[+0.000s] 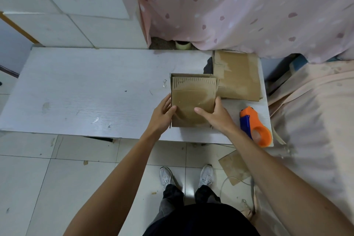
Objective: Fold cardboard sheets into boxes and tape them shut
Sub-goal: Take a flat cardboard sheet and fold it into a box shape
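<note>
Bare table (76, 86) left of box (192, 101) — tape dispenser (255, 126) (orange) right

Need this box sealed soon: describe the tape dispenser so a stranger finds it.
Start at the white table, its near right corner, beside the right hand. The tape dispenser lies there. It alone is orange and blue; its neighbours are brown cardboard.

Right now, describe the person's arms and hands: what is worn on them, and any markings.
Both the left arm and right arm are bare along all that shows, with no sleeve in view. The left hand and right hand are bare too: no gloves, and no watch, band or ring that I can make out. No markings show.
</note>
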